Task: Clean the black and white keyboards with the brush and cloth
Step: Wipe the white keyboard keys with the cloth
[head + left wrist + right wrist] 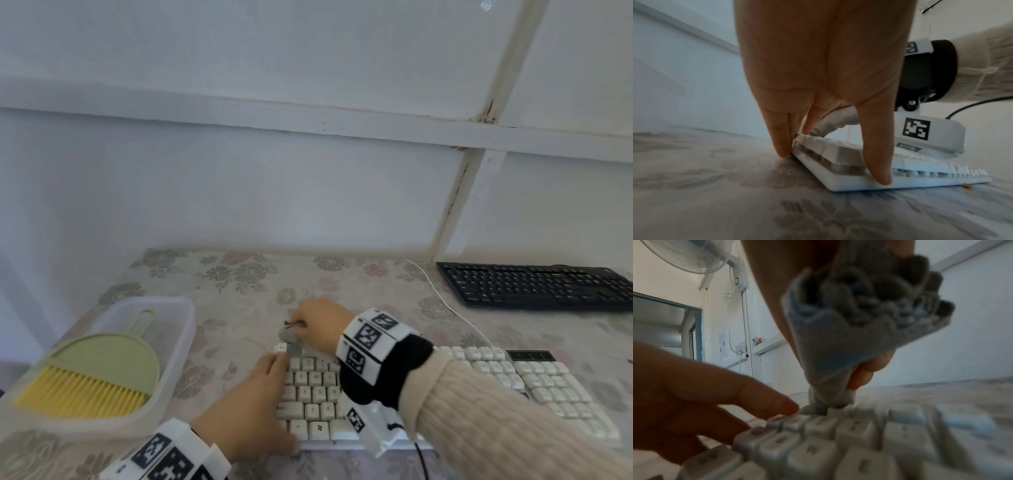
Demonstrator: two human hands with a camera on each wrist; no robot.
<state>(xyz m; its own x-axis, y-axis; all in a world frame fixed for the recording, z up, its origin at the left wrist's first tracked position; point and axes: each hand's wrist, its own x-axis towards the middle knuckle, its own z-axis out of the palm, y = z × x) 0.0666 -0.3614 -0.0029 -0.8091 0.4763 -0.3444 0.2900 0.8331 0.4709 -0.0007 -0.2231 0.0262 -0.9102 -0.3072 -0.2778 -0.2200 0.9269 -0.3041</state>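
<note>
Nearest: L hand [251, 407] flat, fingers straight, bracing white kbd [534, 377] at its left end. R hand [320, 323] beyond, fingers bunched round grey cloth [830, 344], tip pressed into top key row. Suggest short strokes along gaps, keep brace firm. Brush [99, 373] lies in tub [178, 308], left. Black kbd [537, 286] far right, untouched.
</note>
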